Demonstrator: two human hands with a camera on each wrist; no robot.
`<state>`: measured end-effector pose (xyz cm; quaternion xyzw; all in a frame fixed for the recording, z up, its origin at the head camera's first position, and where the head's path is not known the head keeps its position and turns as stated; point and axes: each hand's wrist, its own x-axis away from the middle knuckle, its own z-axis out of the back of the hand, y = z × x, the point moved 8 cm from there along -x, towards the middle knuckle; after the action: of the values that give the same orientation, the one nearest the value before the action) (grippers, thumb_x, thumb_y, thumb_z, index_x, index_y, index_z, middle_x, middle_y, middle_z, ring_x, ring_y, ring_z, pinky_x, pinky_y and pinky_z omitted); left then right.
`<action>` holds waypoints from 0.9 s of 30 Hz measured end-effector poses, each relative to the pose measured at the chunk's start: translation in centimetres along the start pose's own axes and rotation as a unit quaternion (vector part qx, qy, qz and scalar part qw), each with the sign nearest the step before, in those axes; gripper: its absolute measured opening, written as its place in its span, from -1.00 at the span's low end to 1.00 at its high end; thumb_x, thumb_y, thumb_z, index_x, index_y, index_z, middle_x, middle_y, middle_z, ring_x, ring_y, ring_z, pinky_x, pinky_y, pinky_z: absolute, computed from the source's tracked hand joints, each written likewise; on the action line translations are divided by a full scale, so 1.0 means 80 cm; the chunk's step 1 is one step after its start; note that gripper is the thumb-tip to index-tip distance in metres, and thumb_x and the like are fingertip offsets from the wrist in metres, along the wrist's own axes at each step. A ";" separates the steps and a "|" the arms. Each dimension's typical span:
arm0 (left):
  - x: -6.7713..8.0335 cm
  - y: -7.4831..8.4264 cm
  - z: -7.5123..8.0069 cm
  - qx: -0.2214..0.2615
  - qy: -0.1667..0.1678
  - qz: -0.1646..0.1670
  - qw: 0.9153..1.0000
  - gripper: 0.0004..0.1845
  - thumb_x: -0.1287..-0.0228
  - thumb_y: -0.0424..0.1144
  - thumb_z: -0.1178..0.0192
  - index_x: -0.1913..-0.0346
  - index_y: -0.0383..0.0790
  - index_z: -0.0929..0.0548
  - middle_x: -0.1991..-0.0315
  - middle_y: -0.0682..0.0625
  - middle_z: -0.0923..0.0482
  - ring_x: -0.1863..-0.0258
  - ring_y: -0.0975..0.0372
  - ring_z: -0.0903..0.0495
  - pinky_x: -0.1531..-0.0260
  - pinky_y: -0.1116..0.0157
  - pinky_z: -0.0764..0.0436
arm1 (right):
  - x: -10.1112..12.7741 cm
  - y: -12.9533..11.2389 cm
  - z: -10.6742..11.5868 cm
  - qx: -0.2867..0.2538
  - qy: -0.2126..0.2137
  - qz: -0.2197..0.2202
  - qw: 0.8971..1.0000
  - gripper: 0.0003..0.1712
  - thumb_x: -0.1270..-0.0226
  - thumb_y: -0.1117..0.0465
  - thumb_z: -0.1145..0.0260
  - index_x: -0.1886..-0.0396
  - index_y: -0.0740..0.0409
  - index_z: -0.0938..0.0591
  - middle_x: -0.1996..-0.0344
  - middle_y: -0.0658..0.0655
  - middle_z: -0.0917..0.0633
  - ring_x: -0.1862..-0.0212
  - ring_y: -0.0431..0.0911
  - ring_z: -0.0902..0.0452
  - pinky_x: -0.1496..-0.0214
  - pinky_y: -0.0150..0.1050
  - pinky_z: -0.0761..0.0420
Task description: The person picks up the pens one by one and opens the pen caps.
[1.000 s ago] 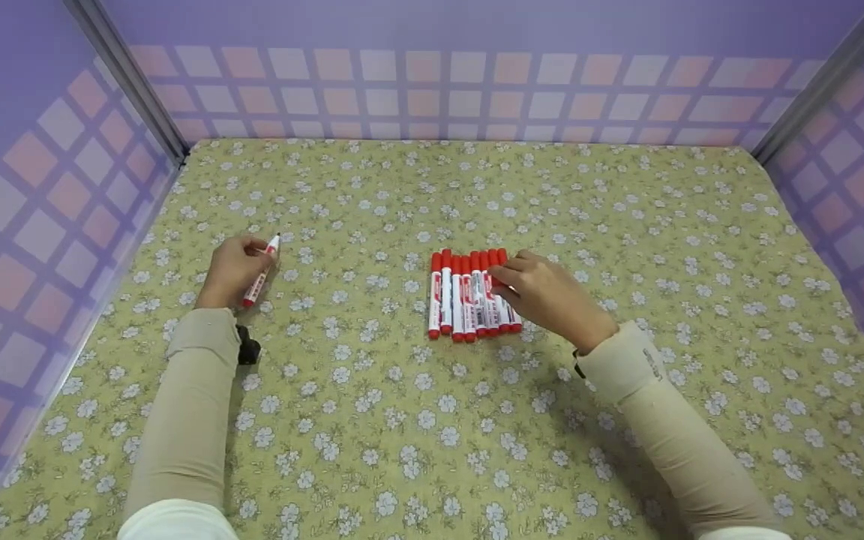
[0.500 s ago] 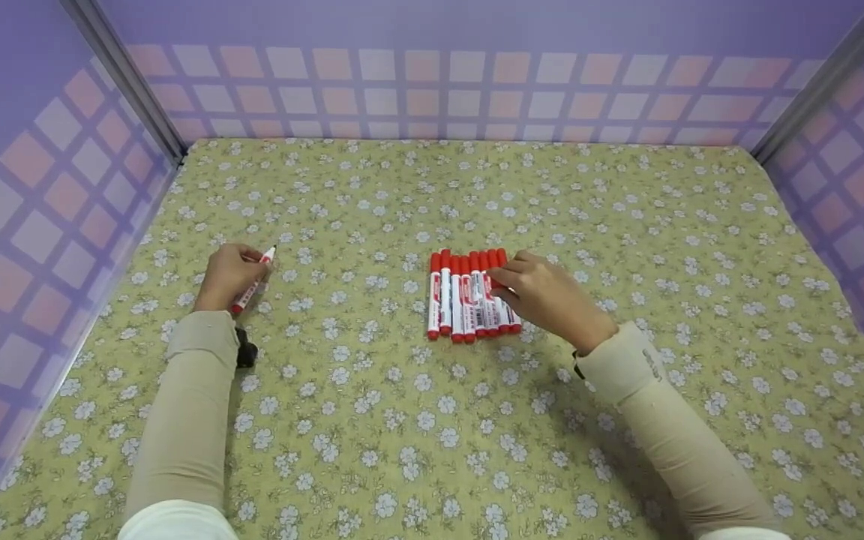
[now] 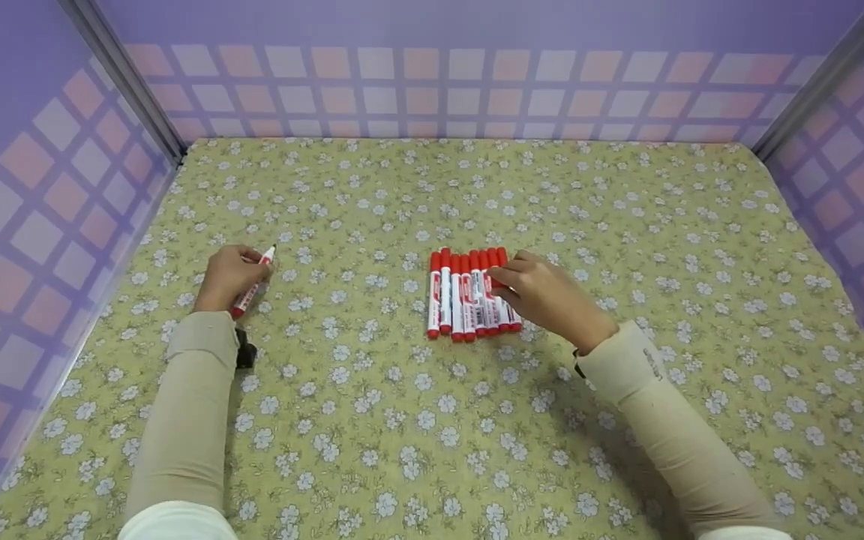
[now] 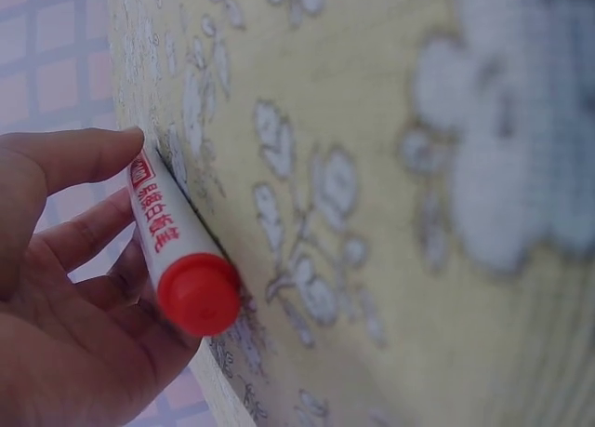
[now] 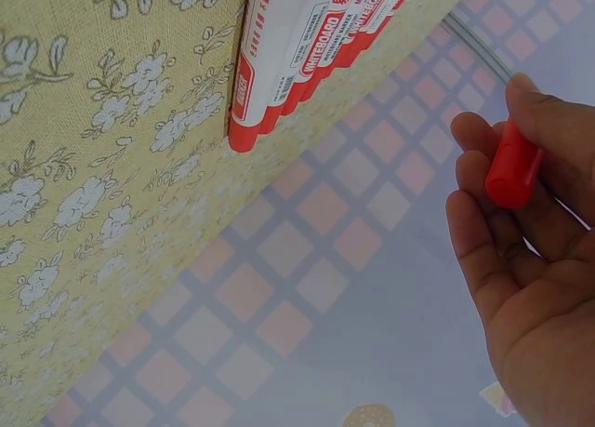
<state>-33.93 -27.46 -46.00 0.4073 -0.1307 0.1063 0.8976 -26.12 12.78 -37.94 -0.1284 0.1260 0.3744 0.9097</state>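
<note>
Head view shows my left hand [image 3: 228, 277] with fingers curled round a single red marker [image 3: 253, 283], kept well left of the row of red markers [image 3: 469, 296], as if set aside from it. My right hand [image 3: 548, 295] pinches the rightmost marker [image 5: 512, 166] there. Since a second ago, the single marker has slid slightly left.

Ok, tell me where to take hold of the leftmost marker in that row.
Pinch the leftmost marker at mid-barrel, coming from above and from its open left side. It lies flat on the cloth, packed against its neighbour on the right, so only the top and left flank are free.
</note>
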 end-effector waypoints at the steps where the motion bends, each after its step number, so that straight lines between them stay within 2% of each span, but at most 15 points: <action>1: 0.001 0.000 0.000 0.000 0.000 -0.001 1.000 -0.49 -0.29 -0.20 -0.10 -0.23 -0.41 -0.41 -0.06 -0.31 -0.44 0.16 0.06 -0.51 0.38 0.32 -0.56 | 0.000 0.000 0.000 -0.001 0.001 0.000 1.000 -0.79 -0.28 0.32 -0.32 0.12 0.27 -0.72 0.36 0.18 -0.74 0.38 -0.05 -0.47 0.37 -0.30 -0.56; 11: 0.000 0.005 -0.002 -0.017 0.013 -0.029 0.999 -0.44 -0.32 -0.22 -0.02 -0.33 -0.41 -0.33 -0.20 -0.37 -0.38 -0.05 -0.09 -0.44 0.11 0.09 -0.48 | 0.001 0.002 0.004 0.003 0.004 -0.004 1.000 -0.76 -0.27 0.33 -0.33 0.07 0.28 -0.71 0.27 0.20 -0.74 0.27 -0.01 -0.56 0.22 -0.23 -0.65; 14: -0.001 0.010 0.001 -0.024 0.027 -0.040 0.999 -0.44 -0.34 -0.22 0.01 -0.34 -0.42 -0.31 -0.23 -0.38 -0.35 -0.06 -0.10 -0.43 0.11 0.08 -0.47 | 0.002 0.005 0.006 0.010 0.007 -0.008 1.000 -0.73 -0.28 0.35 -0.31 0.03 0.30 -0.69 0.22 0.23 -0.72 0.21 0.02 -0.57 0.18 -0.19 -0.66; 19: -0.002 0.019 0.003 -0.037 0.059 -0.050 0.996 -0.49 -0.39 -0.22 0.05 -0.32 -0.41 -0.35 -0.25 -0.38 -0.34 0.03 -0.06 -0.44 0.15 0.08 -0.46 | 0.004 0.010 0.007 0.011 0.013 -0.014 1.000 -0.65 -0.32 0.41 -0.23 -0.10 0.29 -0.61 0.13 0.25 -0.69 0.11 0.05 -0.57 0.10 -0.16 -0.66; 23: 0.000 0.028 0.002 -0.041 0.085 -0.071 0.993 -0.54 -0.42 -0.25 0.06 -0.29 -0.43 -0.40 -0.21 -0.39 -0.37 -0.08 -0.12 -0.44 0.02 -0.02 -0.48 | 0.005 0.014 0.009 0.011 0.019 -0.013 1.000 -0.59 -0.32 0.43 -0.22 -0.18 0.30 -0.55 0.06 0.28 -0.67 0.05 0.08 -0.57 0.06 -0.14 -0.66; 27: 0.002 0.039 -0.001 -0.038 0.099 -0.101 0.989 -0.58 -0.42 -0.29 0.06 -0.24 -0.45 -0.44 -0.16 -0.38 -0.40 -0.14 -0.15 -0.40 -0.05 -0.07 -0.46 | 0.006 0.018 0.014 0.011 0.034 -0.010 0.999 -0.59 -0.29 0.44 -0.26 -0.15 0.30 -0.56 0.02 0.28 -0.66 0.01 0.08 -0.58 0.02 -0.13 -0.65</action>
<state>-34.67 -25.36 -43.79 0.3715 -0.0036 0.0493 0.9271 -26.68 14.44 -37.26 -0.1323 0.1592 0.3596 0.9099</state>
